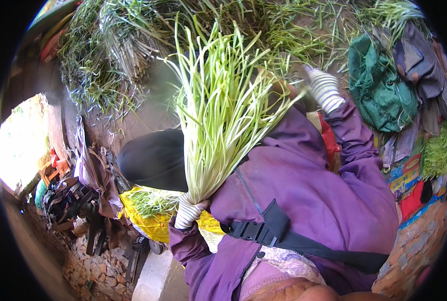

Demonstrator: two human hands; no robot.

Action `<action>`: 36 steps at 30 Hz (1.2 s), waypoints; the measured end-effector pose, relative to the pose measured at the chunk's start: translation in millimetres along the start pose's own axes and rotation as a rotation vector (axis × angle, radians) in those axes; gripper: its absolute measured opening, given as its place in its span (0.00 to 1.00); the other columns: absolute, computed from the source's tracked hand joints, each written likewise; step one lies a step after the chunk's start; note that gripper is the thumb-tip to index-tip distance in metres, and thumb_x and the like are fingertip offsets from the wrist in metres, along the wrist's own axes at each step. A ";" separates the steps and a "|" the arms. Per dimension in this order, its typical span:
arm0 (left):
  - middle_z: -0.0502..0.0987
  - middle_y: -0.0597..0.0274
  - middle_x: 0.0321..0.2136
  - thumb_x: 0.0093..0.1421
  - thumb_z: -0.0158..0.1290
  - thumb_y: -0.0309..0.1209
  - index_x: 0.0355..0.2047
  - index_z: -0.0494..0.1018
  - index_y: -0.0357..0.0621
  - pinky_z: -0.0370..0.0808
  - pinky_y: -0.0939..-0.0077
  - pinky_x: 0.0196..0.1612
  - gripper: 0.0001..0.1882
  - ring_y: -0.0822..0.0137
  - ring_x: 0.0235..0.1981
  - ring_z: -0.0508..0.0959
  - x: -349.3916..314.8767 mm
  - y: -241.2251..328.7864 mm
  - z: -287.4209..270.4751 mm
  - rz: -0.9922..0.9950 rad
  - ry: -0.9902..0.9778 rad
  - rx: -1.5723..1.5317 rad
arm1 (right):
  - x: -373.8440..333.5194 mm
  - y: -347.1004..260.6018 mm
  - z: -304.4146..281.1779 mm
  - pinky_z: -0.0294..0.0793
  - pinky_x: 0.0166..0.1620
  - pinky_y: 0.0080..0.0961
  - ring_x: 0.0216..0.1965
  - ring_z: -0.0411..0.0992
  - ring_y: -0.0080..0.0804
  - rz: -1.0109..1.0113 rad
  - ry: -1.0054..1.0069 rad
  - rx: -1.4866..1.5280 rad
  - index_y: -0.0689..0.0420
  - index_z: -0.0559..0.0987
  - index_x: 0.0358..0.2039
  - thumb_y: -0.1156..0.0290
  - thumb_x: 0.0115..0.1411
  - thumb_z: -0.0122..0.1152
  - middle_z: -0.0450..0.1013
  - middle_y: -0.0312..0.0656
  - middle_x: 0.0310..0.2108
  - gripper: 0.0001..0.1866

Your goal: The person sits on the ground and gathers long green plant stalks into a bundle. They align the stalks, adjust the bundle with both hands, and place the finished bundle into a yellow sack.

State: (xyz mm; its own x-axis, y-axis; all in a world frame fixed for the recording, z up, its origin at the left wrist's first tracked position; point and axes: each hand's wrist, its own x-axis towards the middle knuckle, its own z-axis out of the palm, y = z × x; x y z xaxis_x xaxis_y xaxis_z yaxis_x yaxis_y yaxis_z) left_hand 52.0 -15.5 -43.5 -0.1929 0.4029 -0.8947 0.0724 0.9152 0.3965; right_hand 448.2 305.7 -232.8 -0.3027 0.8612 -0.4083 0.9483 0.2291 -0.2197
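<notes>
Pale-green bunch [218, 115] held before your purple coat [304, 185], partly covering dark knee [151, 160] in view; leaf ends fan away from you. Your left hand [191, 211]: fingers clamped around whitish base, just beside yellow sheet [157, 228] bearing loose greens [156, 200]. Your right hand [323, 88]: raised near leaf tips, blurred; cannot tell whether fingers apart or together. Green sack [379, 85] lies to right of right hand. Grass heap [95, 65] lies beyond knee.

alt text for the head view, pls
The wearer's left hand clasps a large bunch of long green leaves by its whitish lower end. The right hand, blurred, is off to the right, its grip unclear. Around them are a purple jacket, heaped greens and a crumpled green cloth.
</notes>
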 end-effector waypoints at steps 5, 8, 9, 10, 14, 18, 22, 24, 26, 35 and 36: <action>0.80 0.68 0.25 0.49 0.63 0.23 0.41 0.80 0.39 0.69 0.82 0.21 0.16 0.79 0.18 0.72 -8.2 20.4 5.9 0.035 -0.028 -0.111 | -12.5 9.3 -28.0 0.77 0.43 0.37 0.40 0.76 0.50 -0.159 0.151 0.168 0.55 0.79 0.47 0.65 0.59 0.62 0.78 0.47 0.41 0.16; 0.78 0.63 0.21 0.46 0.64 0.21 0.39 0.78 0.36 0.70 0.82 0.17 0.17 0.76 0.15 0.74 -23.3 45.6 7.7 -0.039 -0.042 -0.236 | -41.0 -20.2 -57.6 0.76 0.39 0.27 0.35 0.78 0.28 -0.228 -0.299 0.693 0.58 0.82 0.42 0.69 0.58 0.66 0.81 0.42 0.32 0.12; 0.78 0.60 0.19 0.44 0.65 0.20 0.39 0.76 0.35 0.71 0.81 0.17 0.18 0.73 0.14 0.75 -26.8 54.3 10.2 0.016 -0.021 -0.304 | -48.9 -30.5 -70.8 0.76 0.40 0.25 0.36 0.77 0.24 -0.247 -0.457 0.700 0.60 0.82 0.42 0.70 0.58 0.67 0.81 0.41 0.33 0.12; 0.78 0.59 0.21 0.44 0.65 0.21 0.39 0.76 0.35 0.72 0.80 0.17 0.19 0.72 0.15 0.77 -31.2 63.0 12.3 0.062 -0.028 -0.362 | -55.8 -41.1 -83.9 0.76 0.41 0.23 0.37 0.75 0.20 -0.273 -0.619 0.686 0.61 0.82 0.42 0.71 0.58 0.67 0.81 0.39 0.34 0.12; 0.80 0.58 0.26 0.44 0.66 0.23 0.41 0.76 0.35 0.74 0.79 0.20 0.21 0.69 0.20 0.79 -30.2 98.3 16.6 0.054 -0.131 -0.367 | -82.1 -96.5 -112.6 0.75 0.40 0.19 0.34 0.75 0.19 -0.468 -0.768 1.090 0.65 0.81 0.45 0.68 0.62 0.64 0.79 0.37 0.32 0.15; 0.80 0.55 0.27 0.44 0.64 0.21 0.42 0.76 0.31 0.76 0.76 0.26 0.22 0.69 0.23 0.78 -19.3 116.0 38.0 0.276 -0.164 -0.469 | -95.7 -152.4 -108.6 0.71 0.31 0.14 0.25 0.71 0.14 -0.299 -1.072 1.388 0.60 0.79 0.51 0.63 0.66 0.59 0.77 0.34 0.29 0.17; 0.81 0.58 0.32 0.44 0.63 0.21 0.44 0.77 0.32 0.77 0.79 0.30 0.22 0.72 0.26 0.79 -10.2 113.7 51.8 0.364 -0.155 -0.390 | -101.4 -176.7 -101.8 0.68 0.26 0.11 0.22 0.70 0.14 -0.214 -0.938 1.564 0.61 0.79 0.47 0.54 0.64 0.60 0.78 0.33 0.28 0.22; 0.82 0.59 0.34 0.45 0.63 0.21 0.44 0.77 0.33 0.77 0.80 0.32 0.23 0.73 0.27 0.79 -8.0 109.4 54.1 0.322 -0.159 -0.361 | -102.6 -179.6 -99.8 0.68 0.27 0.12 0.24 0.71 0.14 -0.174 -0.898 1.565 0.60 0.78 0.48 0.56 0.62 0.63 0.78 0.34 0.29 0.22; 0.82 0.59 0.32 0.45 0.64 0.21 0.44 0.77 0.33 0.77 0.79 0.31 0.22 0.72 0.26 0.79 -6.2 106.4 55.4 0.312 -0.182 -0.417 | -102.9 -179.8 -98.1 0.69 0.27 0.13 0.25 0.72 0.15 -0.147 -0.861 1.523 0.60 0.79 0.48 0.59 0.61 0.64 0.78 0.34 0.30 0.20; 0.81 0.58 0.28 0.46 0.65 0.21 0.43 0.76 0.32 0.76 0.79 0.29 0.21 0.71 0.24 0.79 -7.1 107.5 51.2 0.299 -0.226 -0.461 | -107.7 -188.3 -82.8 0.74 0.39 0.16 0.36 0.75 0.19 -0.247 -0.876 1.473 0.59 0.80 0.47 0.68 0.56 0.71 0.80 0.35 0.38 0.19; 0.81 0.58 0.28 0.47 0.65 0.21 0.43 0.76 0.32 0.76 0.79 0.28 0.21 0.71 0.23 0.78 -6.3 106.9 51.2 0.328 -0.204 -0.491 | -109.4 -188.6 -82.1 0.75 0.45 0.20 0.41 0.75 0.20 -0.208 -1.010 1.545 0.59 0.80 0.47 0.70 0.56 0.72 0.80 0.36 0.41 0.19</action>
State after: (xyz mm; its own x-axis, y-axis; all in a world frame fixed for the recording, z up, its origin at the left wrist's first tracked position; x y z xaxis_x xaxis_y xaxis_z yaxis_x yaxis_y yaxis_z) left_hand 111.0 80.4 -6.0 -0.0429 0.7003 -0.7126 -0.3710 0.6511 0.6622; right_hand 310.3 205.4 -74.0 -0.8732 0.1810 -0.4524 0.1510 -0.7823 -0.6043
